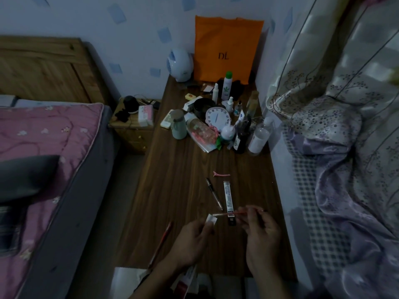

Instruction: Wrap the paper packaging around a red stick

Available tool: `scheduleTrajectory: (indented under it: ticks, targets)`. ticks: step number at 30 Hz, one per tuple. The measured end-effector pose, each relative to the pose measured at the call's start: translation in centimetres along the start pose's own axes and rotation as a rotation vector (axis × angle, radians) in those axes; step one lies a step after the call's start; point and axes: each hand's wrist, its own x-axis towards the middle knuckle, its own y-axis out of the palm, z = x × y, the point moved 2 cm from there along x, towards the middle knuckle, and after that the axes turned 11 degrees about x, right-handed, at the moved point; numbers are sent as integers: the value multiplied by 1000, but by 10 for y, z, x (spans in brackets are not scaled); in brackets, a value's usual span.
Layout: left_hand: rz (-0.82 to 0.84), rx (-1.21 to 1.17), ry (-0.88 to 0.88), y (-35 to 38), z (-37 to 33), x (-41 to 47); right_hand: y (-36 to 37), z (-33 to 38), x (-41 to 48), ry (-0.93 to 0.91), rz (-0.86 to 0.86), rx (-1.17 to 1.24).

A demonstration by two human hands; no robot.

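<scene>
You face a dim room: a white wall (pixel 140 39) with blue patches, a wooden headboard (pixel 43 67) and pink-quilted bed (pixel 43 137) on your left, a small nightstand (pixel 131 130), a dark wooden table (pixel 183 190), patterned curtains (pixel 323 83) on your right.

I see the table (pixel 172 190) at frame centre, the bed (pixel 43 147) left, the curtain (pixel 345 104) right. 2 pens, the black pen (pixel 214 197) and the packaged refill (pixel 228 198), lie centre; bottles (pixel 226 117) cluster above, the bag (pixel 226 48) behind them.
</scene>
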Motion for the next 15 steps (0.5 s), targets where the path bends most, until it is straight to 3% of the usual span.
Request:
scheduleTrajectory:
  ticks: [15]
  targets:
    - [31, 23, 111, -19, -11, -18, 9, 13, -7, -49, 72, -30]
